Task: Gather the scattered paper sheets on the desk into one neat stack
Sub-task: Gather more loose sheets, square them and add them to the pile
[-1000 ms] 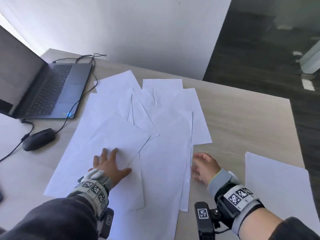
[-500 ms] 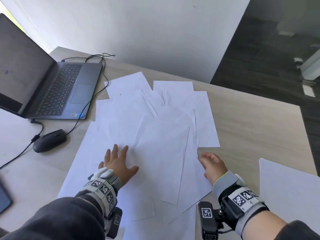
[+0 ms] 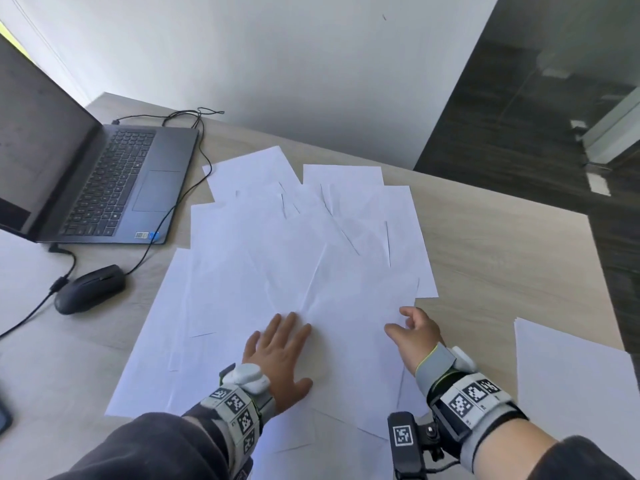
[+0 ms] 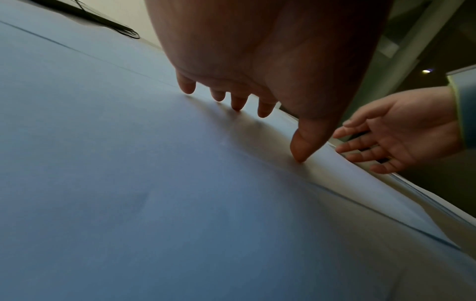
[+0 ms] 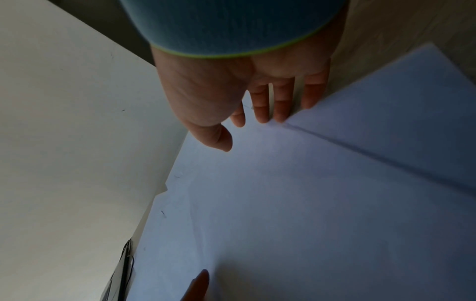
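Several white paper sheets point(image 3: 294, 258) lie overlapped in a loose spread across the middle of the wooden desk point(image 3: 502, 258). My left hand point(image 3: 280, 351) lies flat on the sheets near the front, fingers straight and spread; in the left wrist view its fingertips point(image 4: 238, 103) press the paper point(image 4: 128, 183). My right hand point(image 3: 414, 332) stands on its edge at the right border of the spread, fingers straight, touching the sheet edges point(image 5: 291, 124). Another sheet point(image 3: 575, 386) lies apart at the front right.
An open laptop point(image 3: 114, 181) stands at the back left, with a black mouse point(image 3: 88, 289) and cables point(image 3: 180, 116) beside the papers. A dark phone corner point(image 3: 4, 419) shows at the far left edge. Bare desk lies right of the spread; the desk's right edge drops to dark floor.
Both hands have slid toward each other, the left moving right across the sheets and the right pushing in from the right. The sheets have bunched closer and overlap more.
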Demonstrator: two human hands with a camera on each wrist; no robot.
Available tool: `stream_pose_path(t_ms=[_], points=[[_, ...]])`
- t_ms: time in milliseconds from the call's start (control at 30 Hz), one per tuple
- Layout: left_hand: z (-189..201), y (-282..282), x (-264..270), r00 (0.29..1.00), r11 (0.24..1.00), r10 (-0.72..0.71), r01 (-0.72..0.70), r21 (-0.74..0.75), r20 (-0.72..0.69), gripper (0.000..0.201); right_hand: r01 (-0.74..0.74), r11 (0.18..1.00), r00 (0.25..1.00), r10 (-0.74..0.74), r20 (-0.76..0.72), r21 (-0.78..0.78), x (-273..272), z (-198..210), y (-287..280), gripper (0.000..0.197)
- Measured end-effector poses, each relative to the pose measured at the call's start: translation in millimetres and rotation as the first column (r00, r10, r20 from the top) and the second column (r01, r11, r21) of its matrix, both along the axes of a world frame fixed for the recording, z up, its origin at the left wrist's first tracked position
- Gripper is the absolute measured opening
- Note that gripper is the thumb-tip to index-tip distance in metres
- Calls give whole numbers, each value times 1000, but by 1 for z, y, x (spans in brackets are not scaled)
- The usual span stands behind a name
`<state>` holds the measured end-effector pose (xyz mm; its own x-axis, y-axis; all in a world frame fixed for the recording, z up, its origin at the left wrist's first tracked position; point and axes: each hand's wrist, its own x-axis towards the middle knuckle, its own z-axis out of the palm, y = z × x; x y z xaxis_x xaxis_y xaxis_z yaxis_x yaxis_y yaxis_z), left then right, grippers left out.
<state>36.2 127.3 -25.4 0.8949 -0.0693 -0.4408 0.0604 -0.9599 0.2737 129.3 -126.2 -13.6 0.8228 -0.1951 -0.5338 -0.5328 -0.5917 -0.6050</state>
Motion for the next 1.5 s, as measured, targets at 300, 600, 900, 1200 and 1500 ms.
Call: stream_pose_path(t_ms=[300,600,900,1200,1500], points=[[5,-1,22,991,991,134,-134,23,17,112,-28,971,999,22,-29,-237,-3,1,-15,61],[-2,-28,12,1000,1000,5,-5,23,27,118,49,997,999,-49,2,-57,2,-3,-24,58],[-1,-42,18,993,995,-96,97,-15,68,118,186,972,982,-186,-12,146,7,-7,-47,58],[3,-41,23,992,990,-121,122,70,-26,115,3,998,999,-1,41,-55,-6,-1,-51,59],[7,-56,21,996,983,15,2,183,-92,113,-138,942,990,133,-35,-305,-15,1,-68,54]])
